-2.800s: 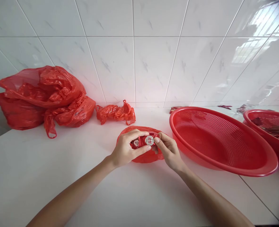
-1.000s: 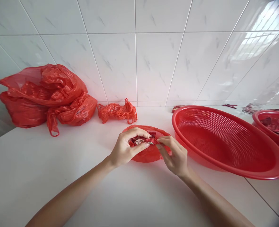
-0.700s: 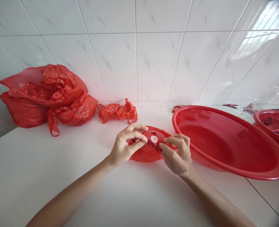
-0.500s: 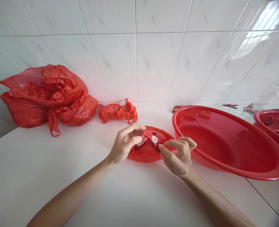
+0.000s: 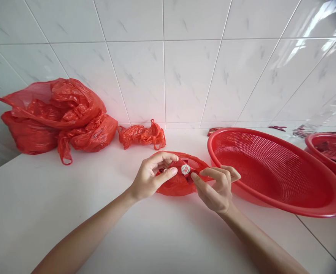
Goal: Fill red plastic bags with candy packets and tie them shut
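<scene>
A small red wrapped packet (image 5: 185, 169) with a round white label is stretched between my hands. My left hand (image 5: 148, 176) has its thumb and fingers closed around the packet's left end. At the other end, my right hand (image 5: 216, 189) pinches the packet between thumb and forefinger, its little finger lifted outward. Beneath both hands lies a red plastic bag (image 5: 175, 188), mouth up, on the white table. Another dark red packet with white print shows partly behind my left fingers; most of it is hidden.
A large red perforated basket (image 5: 259, 182) stands just right of my right hand, with a second red basket (image 5: 332, 146) beyond it holding packets. Crumpled red bags (image 5: 142, 136) lie near the tiled wall, and a bulky red bag pile (image 5: 56, 118) sits at left.
My left thumb and fingers have shifted slightly right along the packet. The packet has turned, so its white label now faces up more fully. My right hand has barely moved.
</scene>
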Demonstrator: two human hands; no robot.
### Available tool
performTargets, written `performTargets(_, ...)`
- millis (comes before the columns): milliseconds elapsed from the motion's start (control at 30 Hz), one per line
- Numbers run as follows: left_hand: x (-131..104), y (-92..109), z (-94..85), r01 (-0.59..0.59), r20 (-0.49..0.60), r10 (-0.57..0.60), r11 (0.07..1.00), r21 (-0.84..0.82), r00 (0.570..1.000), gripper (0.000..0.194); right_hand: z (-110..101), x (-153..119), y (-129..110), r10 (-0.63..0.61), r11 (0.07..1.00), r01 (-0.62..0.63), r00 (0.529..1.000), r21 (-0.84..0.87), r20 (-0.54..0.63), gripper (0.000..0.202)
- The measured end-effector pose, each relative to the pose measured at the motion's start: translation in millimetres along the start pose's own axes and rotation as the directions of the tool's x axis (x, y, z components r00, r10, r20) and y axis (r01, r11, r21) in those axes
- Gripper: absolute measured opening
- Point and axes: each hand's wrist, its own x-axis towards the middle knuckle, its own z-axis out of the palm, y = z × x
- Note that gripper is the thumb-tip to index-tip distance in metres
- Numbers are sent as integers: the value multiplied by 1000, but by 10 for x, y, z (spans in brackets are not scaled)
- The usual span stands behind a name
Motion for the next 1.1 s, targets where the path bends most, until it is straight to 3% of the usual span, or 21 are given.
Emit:
performTargets(200,16,1,-8,-41,2,41,995,89,999,17,25,-20,10,-21,999,21,1000,-43,13,31)
performTargets(467,82,-154,-57,64,48,-75,977,201,996,20,130,-45,-4,-1,996,16,985,-86,174,18)
performTargets(567,109,-163,-124,38,55,-63,925,377,996,23,143,-40,30,79,996,-66,966,-62,246,15)
performTargets(633,127,-140,-196,13,84,-71,836,549,994,21,147,-31,73,166,985,-170,949,-9,267,10)
performTargets(733,139,-110,-303,0,122,-143,647,763,982,20,163,-26,125,317,914,-381,884,138,343,8)
performTargets(800,134,-116,-344,-11,141,-185,569,823,973,21,188,-41,137,380,833,-515,799,202,466,4)
performTargets(867,124,-141,-356,-29,171,-214,544,839,962,23,223,-77,140,384,781,-593,702,195,600,13)
performTargets(967,104,-184,-352,-34,205,-270,526,850,941,27,276,-153,152,310,819,-559,617,127,723,21)
performTargets(1100,86,-204,-385,4,194,-344,500,866,919,19,286,-201,166,215,923,-383,574,27,790,11)
